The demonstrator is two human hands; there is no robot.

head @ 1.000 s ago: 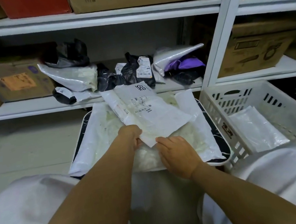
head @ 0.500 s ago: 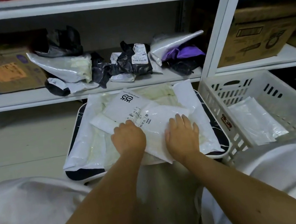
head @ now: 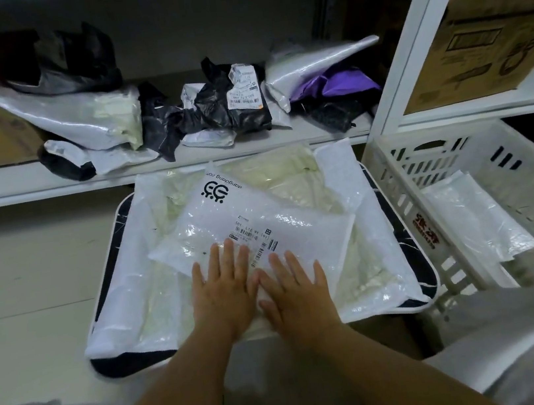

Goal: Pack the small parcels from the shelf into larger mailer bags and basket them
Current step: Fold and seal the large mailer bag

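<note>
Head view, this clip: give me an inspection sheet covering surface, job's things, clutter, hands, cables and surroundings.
Surface: dark rounded stool top with white edge, mostly covered by spread white mailer bags.
Job's things: white printed mailer bag with barcode label lies flat on top of the spread; black, white and purple small parcels sit on the white metal shelf; white slotted plastic basket at right holds one clear-wrapped parcel.
Clutter: nothing seen beyond the parcels.
Hands: left hand and right hand press flat on the printed bag, fingers straight.
Cables: nothing seen.
Surroundings: brown cardboard boxes on the shelves; pale floor tiles at left.
</note>
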